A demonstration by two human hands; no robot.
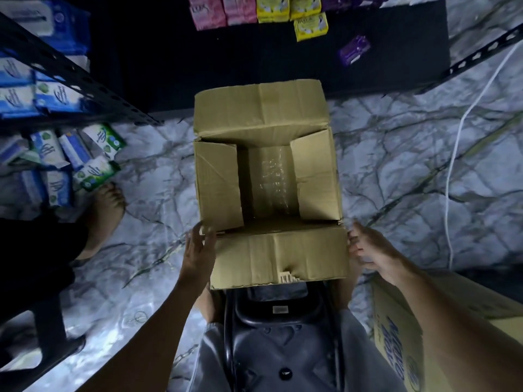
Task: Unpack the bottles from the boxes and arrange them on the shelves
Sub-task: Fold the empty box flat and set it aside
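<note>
**Head view.** The open cardboard box (280,253) lies between the person and the dark lower shelf (254,58), with all four flaps turned out or folded in.

- Left hand (198,244): fingers straight and slightly apart, laid against the near flap's left corner.
- Right hand (368,251): bent fingertips meet the near right corner. Motion blur hides whether they pinch it.
- Bottles: none visible. The box's bottom shows only clear tape, so the box is judged empty.

Recommended procedure:
1. Take both near corners evenly.
2. Keep the box level.
3. Set it aside, clear of the black stool (280,321).
4. Turn to the printed box (396,335) at the right.

Count:
- Boxes: two.
- Bottles: none in view.
- Yellow packs (310,26) on the shelf: three.
- Loose purple pack (354,50): one.
</note>
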